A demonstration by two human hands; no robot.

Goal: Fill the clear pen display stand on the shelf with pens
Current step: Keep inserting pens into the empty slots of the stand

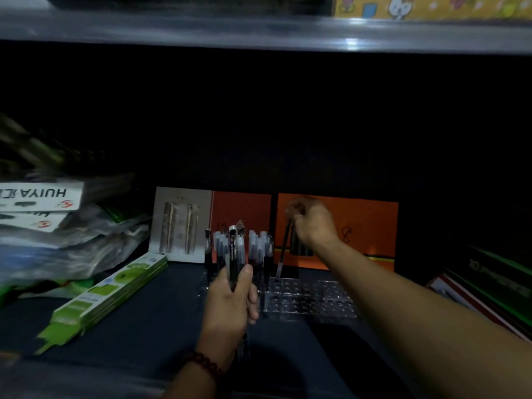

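The clear pen display stand (311, 298) lies flat on the dark shelf, its top full of small holes. Several pens (259, 249) stand upright in its left part. My right hand (312, 223) pinches the top of one dark pen (283, 251); the pen's tip sits at a hole near the stand's back edge, just right of the standing pens. My left hand (231, 300) is in front of the stand's left end and grips a bunch of pens (232, 254), which point upward. A bead bracelet is on that wrist.
Two orange boxes (365, 226) and a carded pen pack (180, 226) lean at the back. Green flat boxes (109, 295) lie at the left, beside stacked white boxes and plastic bags (72, 243). Dark and green packs (495, 286) sit at the right. An upper shelf edge (259, 33) hangs overhead.
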